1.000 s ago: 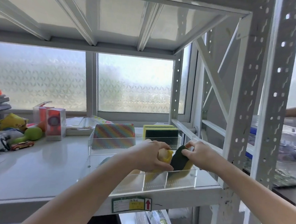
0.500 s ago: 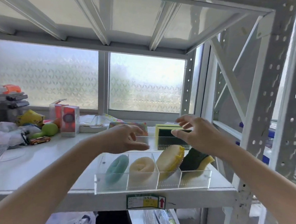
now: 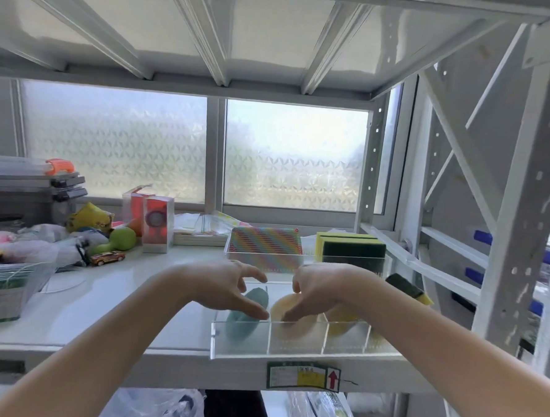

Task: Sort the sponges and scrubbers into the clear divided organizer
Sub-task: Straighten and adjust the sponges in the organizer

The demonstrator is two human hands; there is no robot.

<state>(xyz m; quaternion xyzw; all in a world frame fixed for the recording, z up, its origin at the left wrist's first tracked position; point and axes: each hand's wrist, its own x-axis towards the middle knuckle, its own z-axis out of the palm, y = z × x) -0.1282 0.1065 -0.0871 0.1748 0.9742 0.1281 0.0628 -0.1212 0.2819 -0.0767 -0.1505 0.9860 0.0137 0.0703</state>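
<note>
White shelf [image 3: 107, 298], hands [image 3: 227, 282] over organizer [image 3: 294, 348]

Round teal scrubber [image 3: 248, 310], tan sponge [image 3: 285, 309] and yellow sponge [image 3: 341, 318] are stood in neighbouring compartments of the clear acrylic divided organizer [image 3: 294, 349]

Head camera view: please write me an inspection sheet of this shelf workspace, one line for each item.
Surface: white metal shelf, glossy, window behind it.
Job's things: clear divided organizer at the front edge; teal scrubber in its leftmost compartment, tan round scrubber in the next, a yellow one after that; green and yellow sponge leaning at the right end; striped sponge and a sponge stack in the rear clear box.
Clutter: toy car, green toy, orange boxes, plastic bags.
Grippers: left hand above the teal scrubber, holding nothing; right hand fingers reaching to the tan scrubber, grip unclear.
Cables: nothing seen.
Surroundings: perforated rack posts at right.
</note>
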